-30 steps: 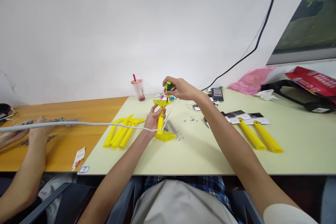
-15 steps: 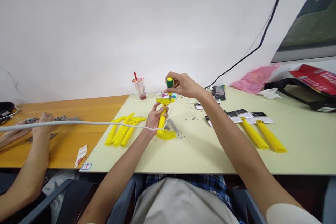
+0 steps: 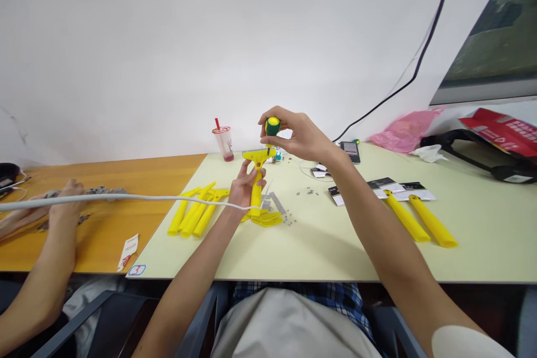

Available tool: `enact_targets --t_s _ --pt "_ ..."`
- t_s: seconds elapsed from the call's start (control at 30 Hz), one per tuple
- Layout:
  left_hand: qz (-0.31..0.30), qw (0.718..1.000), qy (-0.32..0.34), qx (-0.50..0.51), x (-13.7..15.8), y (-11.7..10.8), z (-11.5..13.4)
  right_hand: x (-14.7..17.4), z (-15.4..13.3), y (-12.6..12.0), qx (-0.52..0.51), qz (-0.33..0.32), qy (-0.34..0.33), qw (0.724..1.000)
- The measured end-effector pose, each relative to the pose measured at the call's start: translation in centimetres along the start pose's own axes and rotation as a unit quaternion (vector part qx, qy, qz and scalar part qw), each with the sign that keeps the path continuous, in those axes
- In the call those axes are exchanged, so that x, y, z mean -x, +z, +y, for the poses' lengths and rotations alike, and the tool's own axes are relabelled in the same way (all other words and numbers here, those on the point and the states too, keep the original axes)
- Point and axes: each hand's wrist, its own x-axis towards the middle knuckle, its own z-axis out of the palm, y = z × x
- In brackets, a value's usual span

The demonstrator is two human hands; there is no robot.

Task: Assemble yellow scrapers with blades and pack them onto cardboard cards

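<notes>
Over the table (image 3: 319,257), toward its far edge, the left hand (image 3: 241,188) gripped the yellow scraper (image 3: 256,193) while the right hand (image 3: 302,134) pinched the screwdriver (image 3: 272,127); steady, upright pressure probably served best.

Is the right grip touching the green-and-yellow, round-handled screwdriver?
Touching: the head view shows the right grip holding the green-and-yellow, round-handled screwdriver, thumb across its handle.
</notes>
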Motion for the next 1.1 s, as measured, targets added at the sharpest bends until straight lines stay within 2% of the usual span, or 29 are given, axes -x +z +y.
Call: enact_targets --t_s 0.4,0.57,0.7,0.8,0.9,1.03,1.1 --pt "-0.004 1.0 0.013 -0.018 -0.1 -0.1 0.1 0.3 -1.9 -0.2 -0.007 -0.008 -0.002 1.0" --pt "-0.009 1.0 0.025 0.004 -0.2 0.0 0.0 0.2 -1.7 0.4 0.012 0.003 -0.001 1.0" --pt "0.012 0.999 0.041 -0.002 -0.3 0.2 0.3 -0.1 -0.8 1.6 -0.007 0.019 0.016 1.0" --pt "0.014 0.999 0.05 -0.001 -0.5 0.1 0.5 -0.3 0.2 2.9 -0.038 0.046 0.007 0.998" --pt "0.013 0.999 0.051 0.013 -0.9 -0.5 0.7 -0.4 0.8 4.2 -0.044 0.099 -0.007 0.994" --pt "0.061 0.997 0.052 -0.008 -1.6 -1.7 0.5 -0.3 -0.3 4.3 -0.007 0.178 -0.015 0.984" --pt "0.089 0.991 0.084 -0.055 -1.9 -2.0 0.1 -0.3 -1.2 4.0 0.023 0.18 0.008 0.983"
